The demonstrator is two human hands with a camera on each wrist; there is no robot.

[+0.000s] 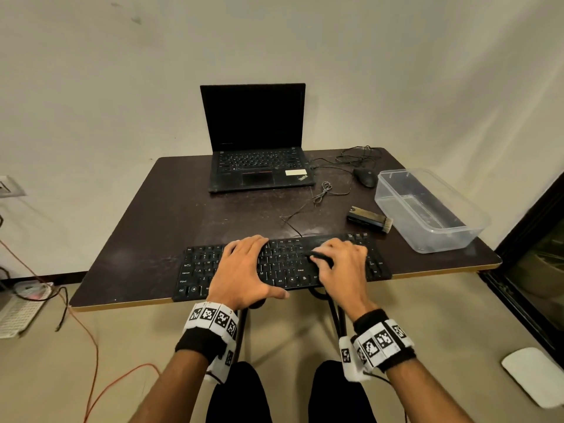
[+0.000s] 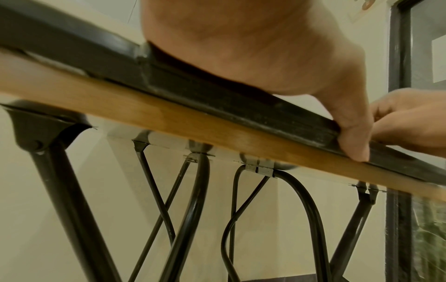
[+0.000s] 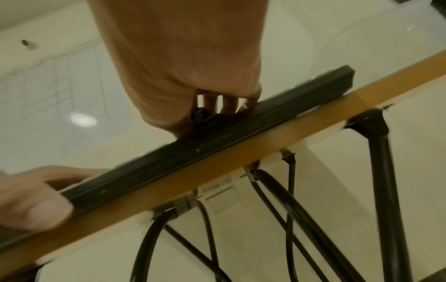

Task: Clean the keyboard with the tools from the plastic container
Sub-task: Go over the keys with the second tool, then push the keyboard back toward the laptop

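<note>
A black keyboard (image 1: 198, 270) lies along the near edge of the dark table (image 1: 171, 215). My left hand (image 1: 244, 267) lies flat on the keys left of the middle, and its thumb (image 2: 352, 137) presses the keyboard's front edge (image 2: 217, 91). My right hand (image 1: 341, 264) is over the keys on the right side, fingers curled round a small black tool (image 1: 319, 257) whose tip points left onto the keys. The right wrist view shows that tool (image 3: 202, 116) as a dark lump under the fingers. A wooden-backed brush (image 1: 370, 219) lies on the table behind the keyboard.
A clear plastic container (image 1: 427, 209) stands at the right edge of the table. An open black laptop (image 1: 256, 166) is at the back, with a black mouse (image 1: 364, 177) and loose cables (image 1: 326, 190) beside it. Black metal table legs (image 2: 67, 200) run under the edge.
</note>
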